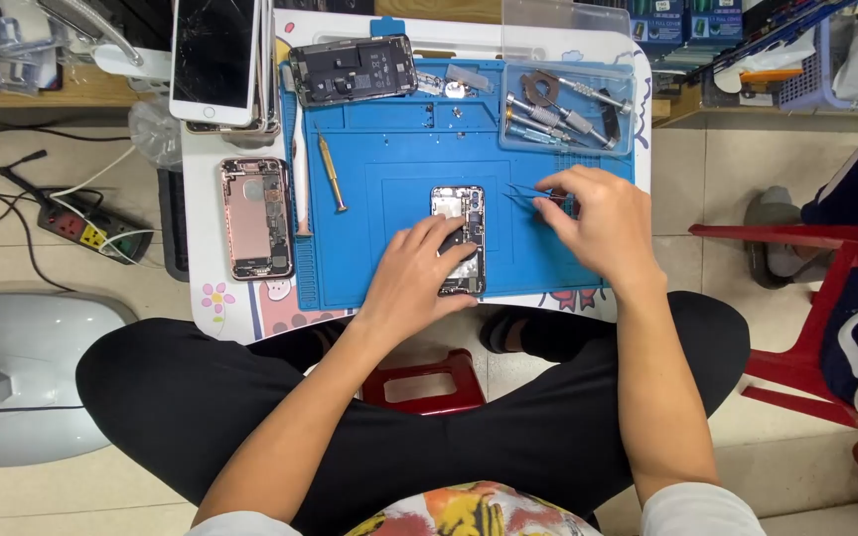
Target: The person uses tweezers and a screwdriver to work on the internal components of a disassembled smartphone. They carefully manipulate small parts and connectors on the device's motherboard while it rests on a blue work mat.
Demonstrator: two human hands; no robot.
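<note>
Grip, left: my left hand (417,273) lies flat over the lower half of the opened phone (460,238), fingers pressing it to the blue repair mat (399,179); pressed down, not pinching.
Grip, right: my right hand (593,220) pinches blue tweezers (528,195), tips pointing left, just beside the phone's upper right edge.
Phone position: centre of the mat, long axis running away from me, internals facing up.
Risk, slip: I judge the tweezer tips could skid onto the exposed board if the phone shifts under my palm; small parts could spring off the mat.
Risk, near edge: the phone's lower end sits close to the mat's front border, with the table edge (250,323) just beyond; a pull toward my lap could drop it.
Room, left: a brass-handled screwdriver (331,174) lies on the mat, a rose-gold phone shell (255,218) off it; little sweep room there.
Room, right: open mat is narrow before the table's right edge.
Far: a clear tool tray (568,109) holds drivers; a second open phone chassis (353,69) and a cracked white phone (214,60) crowd the back.
</note>
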